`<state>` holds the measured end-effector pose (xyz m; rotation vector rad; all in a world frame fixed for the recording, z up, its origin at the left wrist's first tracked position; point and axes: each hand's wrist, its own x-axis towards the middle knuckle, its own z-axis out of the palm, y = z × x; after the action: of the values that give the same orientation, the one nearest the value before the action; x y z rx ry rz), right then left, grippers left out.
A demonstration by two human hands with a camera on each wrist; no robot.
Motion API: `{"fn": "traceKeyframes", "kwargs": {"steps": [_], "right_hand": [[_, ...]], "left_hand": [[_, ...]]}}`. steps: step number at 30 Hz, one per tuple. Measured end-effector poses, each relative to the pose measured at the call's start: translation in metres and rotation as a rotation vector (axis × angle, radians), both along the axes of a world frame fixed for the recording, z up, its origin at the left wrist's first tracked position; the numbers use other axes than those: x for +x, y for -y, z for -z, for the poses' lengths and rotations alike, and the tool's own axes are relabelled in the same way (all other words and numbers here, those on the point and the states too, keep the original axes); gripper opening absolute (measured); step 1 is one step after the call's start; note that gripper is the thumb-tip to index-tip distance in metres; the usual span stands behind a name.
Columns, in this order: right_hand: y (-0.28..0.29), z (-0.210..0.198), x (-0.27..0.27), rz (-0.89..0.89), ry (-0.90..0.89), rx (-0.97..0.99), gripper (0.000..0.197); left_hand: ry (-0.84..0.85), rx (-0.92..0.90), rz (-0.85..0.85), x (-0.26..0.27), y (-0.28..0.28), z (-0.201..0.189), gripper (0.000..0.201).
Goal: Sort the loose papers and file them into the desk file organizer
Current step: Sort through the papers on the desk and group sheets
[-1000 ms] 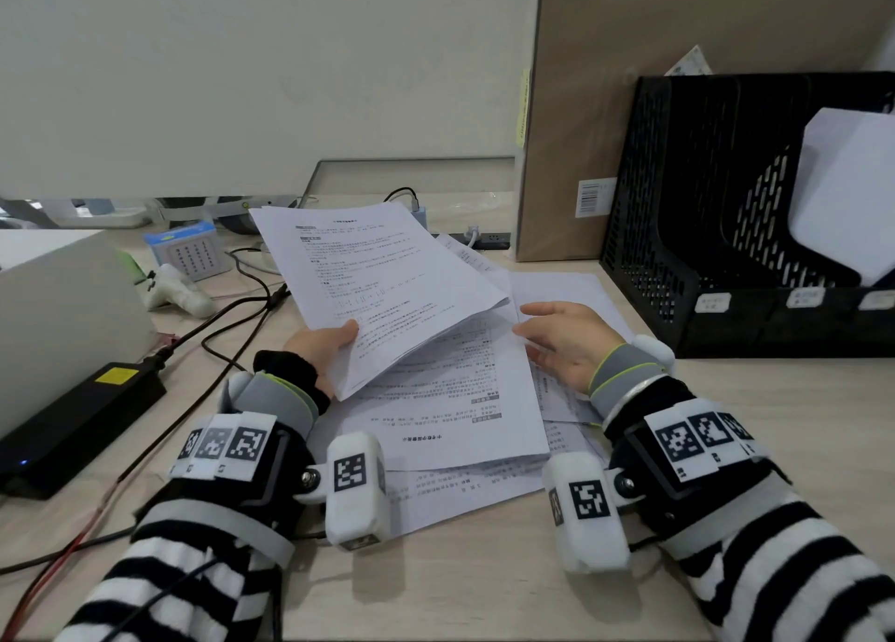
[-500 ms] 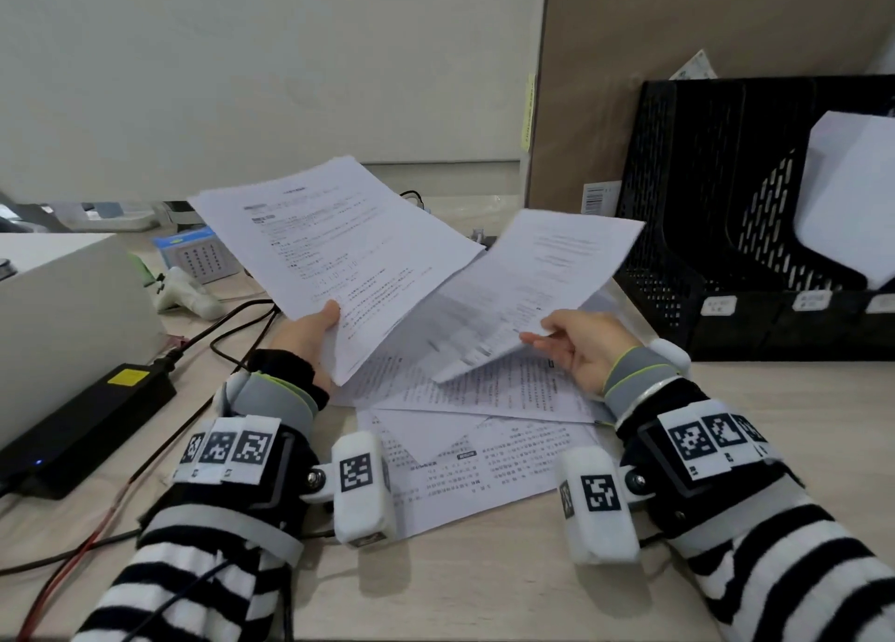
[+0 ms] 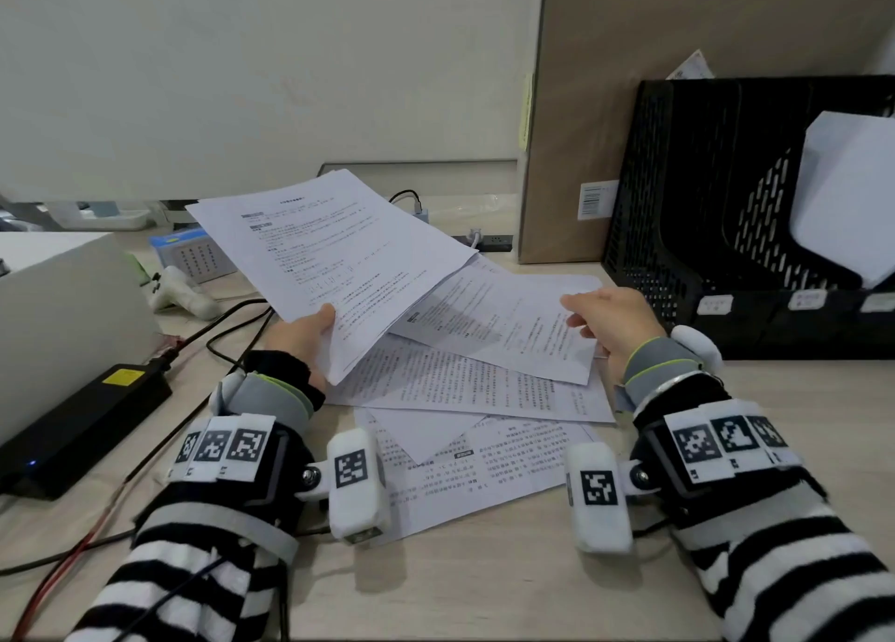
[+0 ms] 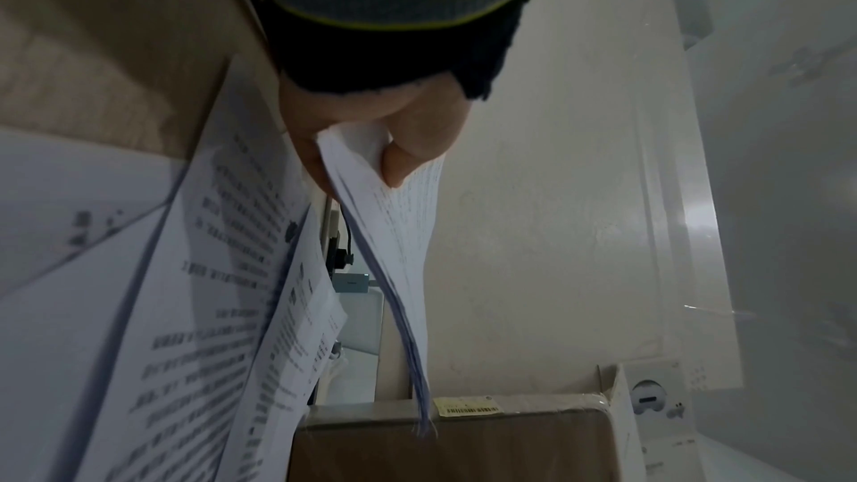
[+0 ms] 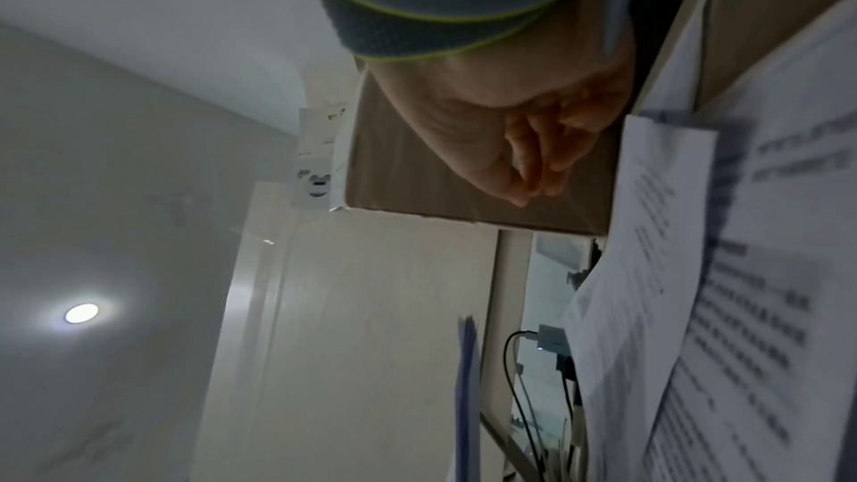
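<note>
My left hand [image 3: 310, 336] grips a stack of printed papers [image 3: 329, 254] by its near corner and holds it tilted above the desk; the thumb [image 4: 403, 156] lies on top of the stack [image 4: 398, 270]. A single printed sheet [image 3: 508, 322] lies on the loose pile [image 3: 484, 385], its left part under the held stack. My right hand [image 3: 610, 322] is at this sheet's right edge. In the right wrist view its fingertips [image 5: 533, 174] bunch against the thumb with no paper between them. The black mesh file organizer [image 3: 678, 205] stands at the right with white sheets [image 3: 847, 196] in one slot.
A tall cardboard box [image 3: 629, 84] leans behind the organizer. On the left are a black power brick [image 3: 82, 423], cables [image 3: 227, 322], a grey-white device [image 3: 63, 312] and a small blue box [image 3: 193, 254]. A power strip [image 3: 489, 240] lies at the back.
The right hand lifted one sheet off the pile, then lowered it again under the left hand's stack. The left hand raised its stack slightly and kept its grip.
</note>
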<state>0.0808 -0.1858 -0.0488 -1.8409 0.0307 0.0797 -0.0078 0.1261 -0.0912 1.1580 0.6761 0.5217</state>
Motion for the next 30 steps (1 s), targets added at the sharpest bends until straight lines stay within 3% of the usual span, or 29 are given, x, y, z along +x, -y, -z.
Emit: {"fn": "traceKeyframes", "kwargs": {"steps": [2,5,8,14,17,18,20,23,26,30], "right_hand": [[0.003,0.008,0.009,0.041,0.001,-0.035,0.012],[0.005,0.016,0.017,0.022,-0.086,-0.094,0.050],[0.004,0.022,0.022,0.057,-0.120,0.046,0.060],[0.005,0.021,0.020,0.130,-0.071,0.123,0.052],[0.002,0.022,0.021,0.113,-0.102,0.109,0.015],[0.001,0.021,0.020,0.104,-0.117,0.104,0.010],[0.000,0.019,0.018,0.059,-0.171,0.075,0.006],[0.001,0.017,0.015,-0.023,-0.213,0.035,0.016],[-0.001,0.013,0.009,-0.076,-0.083,0.127,0.013],[-0.009,-0.004,-0.005,-0.107,0.129,0.409,0.015]], "left_hand": [[0.009,-0.003,0.001,0.000,0.003,-0.001,0.043],[0.018,-0.018,0.008,0.000,0.008,-0.003,0.042],[0.014,-0.018,0.022,-0.002,0.010,-0.004,0.040],[-0.002,-0.026,0.041,-0.005,0.014,-0.008,0.039],[-0.002,-0.032,0.048,-0.006,0.016,-0.009,0.038],[0.004,-0.039,0.058,-0.006,0.018,-0.010,0.038],[-0.003,-0.041,0.066,-0.006,0.021,-0.013,0.039],[-0.006,-0.057,0.050,-0.010,0.024,-0.017,0.040],[-0.023,-0.066,-0.032,-0.012,0.023,-0.020,0.041],[-0.090,0.057,-0.331,-0.018,0.021,-0.025,0.054]]}}
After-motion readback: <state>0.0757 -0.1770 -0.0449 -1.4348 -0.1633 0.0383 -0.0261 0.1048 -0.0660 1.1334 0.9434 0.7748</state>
